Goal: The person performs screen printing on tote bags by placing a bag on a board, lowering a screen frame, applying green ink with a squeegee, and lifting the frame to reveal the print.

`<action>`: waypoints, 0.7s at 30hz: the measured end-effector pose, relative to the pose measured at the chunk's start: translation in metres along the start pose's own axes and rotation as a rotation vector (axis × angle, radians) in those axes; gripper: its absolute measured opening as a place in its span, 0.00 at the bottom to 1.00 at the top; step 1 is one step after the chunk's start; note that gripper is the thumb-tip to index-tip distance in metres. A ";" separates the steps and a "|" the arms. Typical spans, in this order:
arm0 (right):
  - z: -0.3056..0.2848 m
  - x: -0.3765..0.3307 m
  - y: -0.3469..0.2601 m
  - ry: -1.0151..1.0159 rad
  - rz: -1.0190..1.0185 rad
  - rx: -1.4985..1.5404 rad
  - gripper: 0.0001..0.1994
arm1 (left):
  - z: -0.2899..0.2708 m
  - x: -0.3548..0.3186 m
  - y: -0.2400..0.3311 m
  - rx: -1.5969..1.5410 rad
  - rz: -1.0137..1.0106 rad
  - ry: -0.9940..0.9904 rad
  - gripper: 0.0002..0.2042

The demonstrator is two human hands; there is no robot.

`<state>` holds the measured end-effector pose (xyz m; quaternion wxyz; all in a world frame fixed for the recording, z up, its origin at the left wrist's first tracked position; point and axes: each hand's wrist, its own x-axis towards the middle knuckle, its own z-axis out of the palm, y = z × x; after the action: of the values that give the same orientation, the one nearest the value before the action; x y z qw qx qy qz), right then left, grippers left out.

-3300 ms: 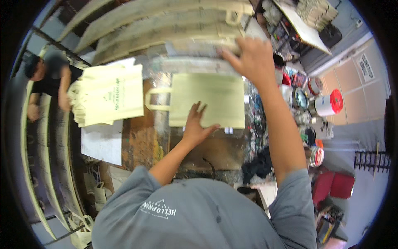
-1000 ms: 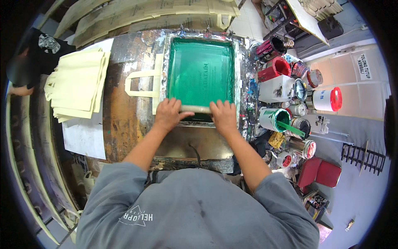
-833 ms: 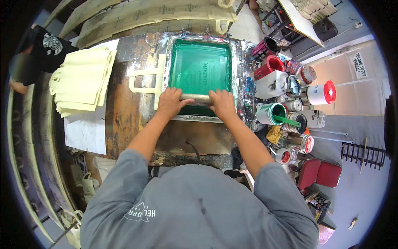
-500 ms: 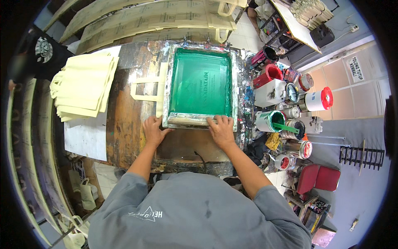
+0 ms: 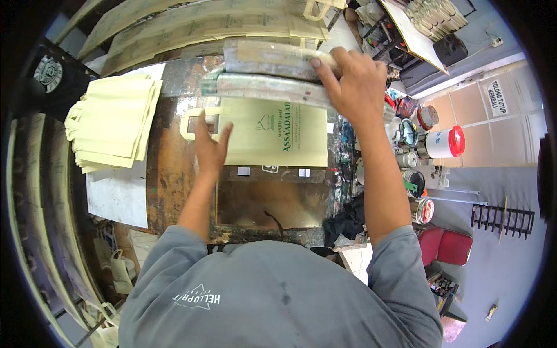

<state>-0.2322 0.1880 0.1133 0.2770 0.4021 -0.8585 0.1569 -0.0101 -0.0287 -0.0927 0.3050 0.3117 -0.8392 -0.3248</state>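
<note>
My right hand (image 5: 355, 84) grips the near edge of a screen-printing frame (image 5: 267, 87), which is tilted up off the table with its near side raised. Below the frame a pale yellow tote bag (image 5: 246, 148) lies flat, bearing a green printed emblem and lettering. The bag's far part is hidden behind the frame. My left hand (image 5: 210, 148) is over the bag's left side by its handle (image 5: 184, 126), its fingers stretched out and apart, holding nothing.
A stack of pale yellow bags (image 5: 116, 124) lies at the table's left, beside a person in a dark shirt (image 5: 58, 78). Ink containers (image 5: 409, 130) crowd the right side. A black cloth (image 5: 345, 223) lies at the near right corner. Racks of bags (image 5: 191, 26) stand beyond the table.
The frame has swung up from lying flat, uncovering the printed bag. My right hand rose far and rightward with its edge. My left hand let go and moved up over the bag.
</note>
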 end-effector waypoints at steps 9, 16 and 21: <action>-0.008 0.028 -0.008 -0.064 0.054 0.004 0.28 | 0.067 -0.090 -0.118 0.072 -0.260 -0.124 0.31; -0.010 0.030 0.005 -0.046 0.015 -0.024 0.26 | -0.078 0.109 -0.030 -0.304 -0.155 -0.388 0.27; -0.010 0.019 -0.011 -0.040 -0.006 0.037 0.24 | -0.296 0.119 -0.052 -0.328 -0.307 -0.087 0.28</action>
<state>-0.2301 0.1741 0.1331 0.2530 0.4128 -0.8595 0.1637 0.1449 -0.2502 0.0846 0.2621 0.3678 -0.7302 -0.5126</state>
